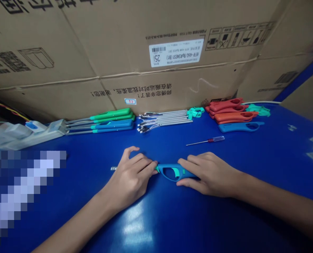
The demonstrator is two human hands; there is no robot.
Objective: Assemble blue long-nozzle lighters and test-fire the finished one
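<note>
A blue long-neck lighter [172,172] with a teal trigger lies flat on the blue table [225,218]. My left hand [131,177] presses on its front part with curled fingers; the metal tip pokes out to the left of that hand. My right hand [206,172] grips the rear of the handle, fingers over the top and thumb along the near side. Both hands are closed on the lighter.
At the back stand large cardboard boxes [146,52]. Along them lie finished green and blue lighters [111,121], metal tubes with wires [163,119], teal triggers [195,112], red and blue handle shells [232,110] and a small screwdriver [206,141]. Plastic bags [19,135] lie at the left.
</note>
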